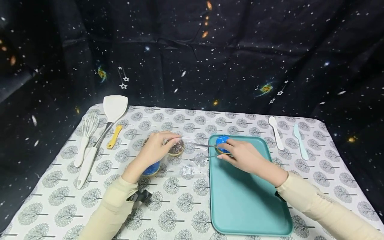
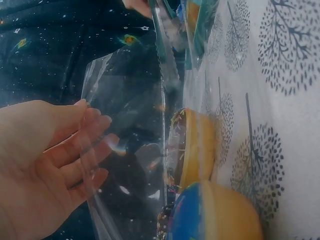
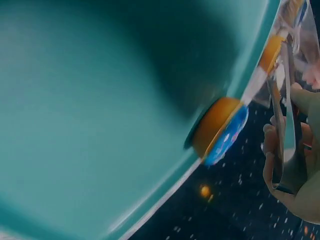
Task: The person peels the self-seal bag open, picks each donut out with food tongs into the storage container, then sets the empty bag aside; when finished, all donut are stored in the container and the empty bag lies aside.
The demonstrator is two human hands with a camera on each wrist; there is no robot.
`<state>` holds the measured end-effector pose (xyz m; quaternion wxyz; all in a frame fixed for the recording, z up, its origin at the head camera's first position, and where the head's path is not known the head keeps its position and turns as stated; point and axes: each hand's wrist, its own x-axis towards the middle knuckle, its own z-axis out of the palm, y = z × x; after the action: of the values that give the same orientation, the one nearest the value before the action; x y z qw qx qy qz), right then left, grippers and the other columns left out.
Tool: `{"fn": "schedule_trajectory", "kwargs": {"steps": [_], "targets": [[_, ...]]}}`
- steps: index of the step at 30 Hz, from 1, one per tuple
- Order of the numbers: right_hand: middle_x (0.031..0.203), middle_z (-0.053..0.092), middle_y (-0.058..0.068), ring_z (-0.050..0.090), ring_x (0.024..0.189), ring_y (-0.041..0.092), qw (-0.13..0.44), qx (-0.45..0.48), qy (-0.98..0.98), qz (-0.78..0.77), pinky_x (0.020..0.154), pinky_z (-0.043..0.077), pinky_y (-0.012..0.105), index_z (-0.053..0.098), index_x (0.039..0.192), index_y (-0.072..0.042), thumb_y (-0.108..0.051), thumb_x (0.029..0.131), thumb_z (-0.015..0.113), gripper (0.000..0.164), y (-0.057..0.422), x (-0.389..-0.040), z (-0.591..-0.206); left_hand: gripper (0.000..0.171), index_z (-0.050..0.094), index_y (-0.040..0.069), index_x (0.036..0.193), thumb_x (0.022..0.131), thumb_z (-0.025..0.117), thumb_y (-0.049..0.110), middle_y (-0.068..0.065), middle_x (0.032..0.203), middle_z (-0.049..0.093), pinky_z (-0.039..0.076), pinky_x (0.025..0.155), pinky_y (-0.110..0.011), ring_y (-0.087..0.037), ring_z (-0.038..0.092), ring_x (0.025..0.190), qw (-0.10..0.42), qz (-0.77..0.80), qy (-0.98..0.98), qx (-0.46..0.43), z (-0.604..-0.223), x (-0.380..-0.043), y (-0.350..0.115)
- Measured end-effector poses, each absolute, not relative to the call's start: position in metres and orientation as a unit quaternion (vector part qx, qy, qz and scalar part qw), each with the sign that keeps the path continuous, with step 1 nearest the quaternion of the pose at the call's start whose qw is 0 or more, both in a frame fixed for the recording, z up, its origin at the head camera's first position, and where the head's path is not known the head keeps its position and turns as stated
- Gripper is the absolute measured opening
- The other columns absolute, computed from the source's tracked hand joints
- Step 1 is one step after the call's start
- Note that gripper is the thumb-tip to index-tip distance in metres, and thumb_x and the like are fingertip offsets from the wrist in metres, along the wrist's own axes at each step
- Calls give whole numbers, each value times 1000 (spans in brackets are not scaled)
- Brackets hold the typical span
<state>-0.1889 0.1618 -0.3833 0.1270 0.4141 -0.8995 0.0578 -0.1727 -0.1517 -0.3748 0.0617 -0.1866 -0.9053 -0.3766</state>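
My left hand [image 1: 154,150] pinches the edge of a clear plastic bag [image 2: 125,90] between thumb and fingers, lifting its upper layer. Within the plastic lie toy doughnuts with yellow bases: a brown-topped doughnut [image 1: 176,147] with sprinkles and a blue-topped doughnut [image 1: 152,169], plus another dark-topped one partly hidden by my hand. My right hand [image 1: 244,156] grips metal tongs [image 3: 295,167], whose tips point left toward the bag's mouth. Another blue doughnut [image 3: 225,131] sits at the far left corner of the teal tray [image 1: 249,200], beneath the tongs, apart from them in the right wrist view.
Left of the bag lie a whisk [image 1: 85,138], a white spatula [image 1: 115,106] and a short yellow-handled piece [image 1: 114,136]. Right of the tray are a white spoon [image 1: 276,133] and a pale blue knife [image 1: 301,141]. A tree-patterned cloth [image 1: 168,216] covers the table.
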Motion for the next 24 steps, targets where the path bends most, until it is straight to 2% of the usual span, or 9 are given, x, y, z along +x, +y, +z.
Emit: {"fn": "schedule_trajectory", "kwargs": {"steps": [9,19,24], "targets": [[85,56,-2,41,53,7,116,385,-914,54,42,33,21,64,115,-14,-43,90,59,39,131,-194,-382,26,69,11,111,93,58,27,-7,114,67,44,100,-41,-24,60,110,79,-388,-897,-197,-370,-173,-151],[90,58,0,49,61,11,82,360,-928,54,48,42,23,62,119,-12,-42,91,57,41,113,-194,-386,28,68,11,112,93,57,29,-7,115,66,41,103,-45,-26,59,112,52,-373,-907,-186,-370,-171,-146],[85,60,-2,54,62,12,111,379,-917,58,49,45,25,65,110,-11,-38,91,59,33,108,-192,-388,29,69,11,112,93,57,30,-6,114,66,42,102,-45,-25,60,110,48,-367,-909,-190,-375,-171,-147]]}}
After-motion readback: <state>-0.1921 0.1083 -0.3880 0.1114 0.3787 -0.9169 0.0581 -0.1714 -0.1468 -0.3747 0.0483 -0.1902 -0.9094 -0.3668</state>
